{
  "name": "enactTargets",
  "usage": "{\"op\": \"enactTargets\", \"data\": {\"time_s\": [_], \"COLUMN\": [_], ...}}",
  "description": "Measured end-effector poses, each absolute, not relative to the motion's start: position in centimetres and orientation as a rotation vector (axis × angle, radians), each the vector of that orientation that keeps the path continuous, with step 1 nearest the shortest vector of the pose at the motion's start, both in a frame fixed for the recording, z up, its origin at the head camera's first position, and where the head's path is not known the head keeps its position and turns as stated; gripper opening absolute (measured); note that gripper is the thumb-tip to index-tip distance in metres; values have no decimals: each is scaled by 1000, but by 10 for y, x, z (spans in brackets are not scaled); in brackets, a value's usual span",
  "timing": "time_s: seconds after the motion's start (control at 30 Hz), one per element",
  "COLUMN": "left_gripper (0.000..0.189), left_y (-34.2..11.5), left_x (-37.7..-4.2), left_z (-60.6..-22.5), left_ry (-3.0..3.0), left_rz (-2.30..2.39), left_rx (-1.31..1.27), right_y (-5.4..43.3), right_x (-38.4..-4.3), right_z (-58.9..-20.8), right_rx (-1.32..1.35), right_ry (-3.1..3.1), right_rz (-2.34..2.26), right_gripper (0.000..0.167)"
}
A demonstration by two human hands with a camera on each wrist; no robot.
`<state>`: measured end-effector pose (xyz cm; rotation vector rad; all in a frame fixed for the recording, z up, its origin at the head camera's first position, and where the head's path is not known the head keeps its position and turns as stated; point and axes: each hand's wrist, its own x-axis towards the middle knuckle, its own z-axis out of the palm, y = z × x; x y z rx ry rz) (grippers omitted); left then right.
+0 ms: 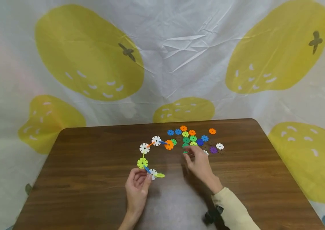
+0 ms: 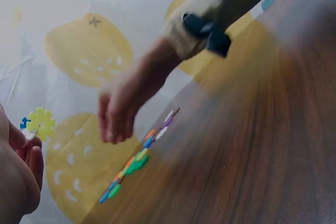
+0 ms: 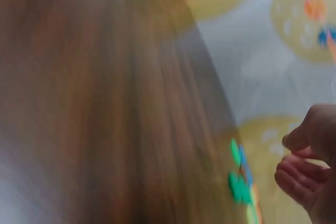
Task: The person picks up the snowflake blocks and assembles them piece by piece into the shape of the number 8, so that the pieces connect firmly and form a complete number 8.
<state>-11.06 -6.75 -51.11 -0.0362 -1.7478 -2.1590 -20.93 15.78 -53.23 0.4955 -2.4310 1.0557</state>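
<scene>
My left hand (image 1: 137, 189) pinches the near end of a curved chain of slotted plastic discs, at a white disc (image 1: 152, 174). Beyond the fingers a yellow-green disc (image 1: 159, 175) sticks out, seen nearly edge-on. From there the chain runs up through another yellow-green disc (image 1: 142, 163) and two white discs, with blue, orange and yellow-green ones set crosswise, to an orange disc (image 1: 169, 144). My right hand (image 1: 199, 163) hovers by the loose discs, fingers bent and thumb apart. Nothing shows between thumb and fingers in the right wrist view, where the hand (image 3: 310, 161) is at the right edge.
Loose discs in several colours lie on the brown table toward its far edge, among them a purple disc (image 1: 213, 149) and an orange disc (image 1: 212, 131) off to the right. Behind the table (image 1: 87, 179) hangs a white curtain (image 1: 162, 64) with large yellow fruit shapes.
</scene>
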Motion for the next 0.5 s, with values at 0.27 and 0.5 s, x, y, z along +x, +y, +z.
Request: {"op": "enactTargets", "data": {"time_s": [0.27,0.5], "left_gripper": [26,28], "left_y": [-68,-70], "left_x": [-108,-109], "left_z": [-512,-514], "left_ry": [-1722,-1685], "left_rz": [-2175,-2193], "left_rx": [-40,-85], "right_y": [187,190], "right_x": [-256,-267], "right_z": [-550,-556], "right_rx": [232,173], "right_ry": [-2737,-2842], "right_rz": [866,706], "right_gripper": [32,29]}}
